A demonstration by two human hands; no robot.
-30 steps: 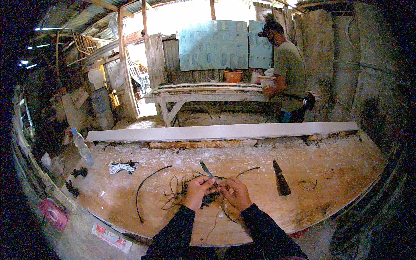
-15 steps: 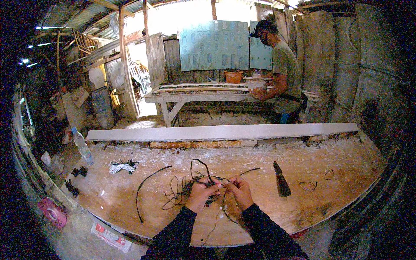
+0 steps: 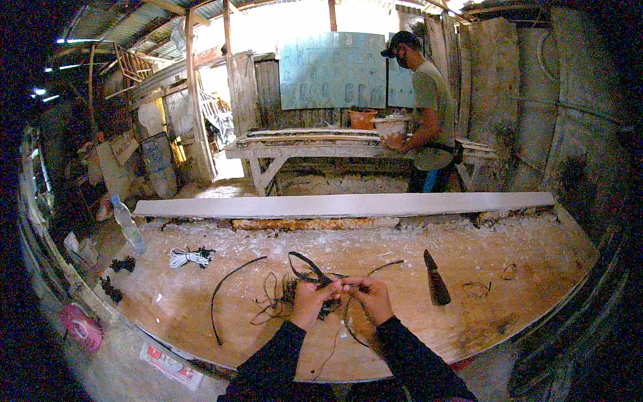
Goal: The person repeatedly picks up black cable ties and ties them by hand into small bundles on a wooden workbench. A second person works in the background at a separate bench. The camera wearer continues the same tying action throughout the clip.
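The wooden counter (image 3: 469,315) spreads wide before me, with a long white plank (image 3: 345,204) lying across its far side. Near the middle, my left hand (image 3: 311,303) and right hand (image 3: 372,298) meet, fingers pinched shut on a tangle of dark cord (image 3: 305,268) looping up to the left. A dark-handled tool (image 3: 437,280) lies just right; a white cord bundle (image 3: 189,256) sits far left.
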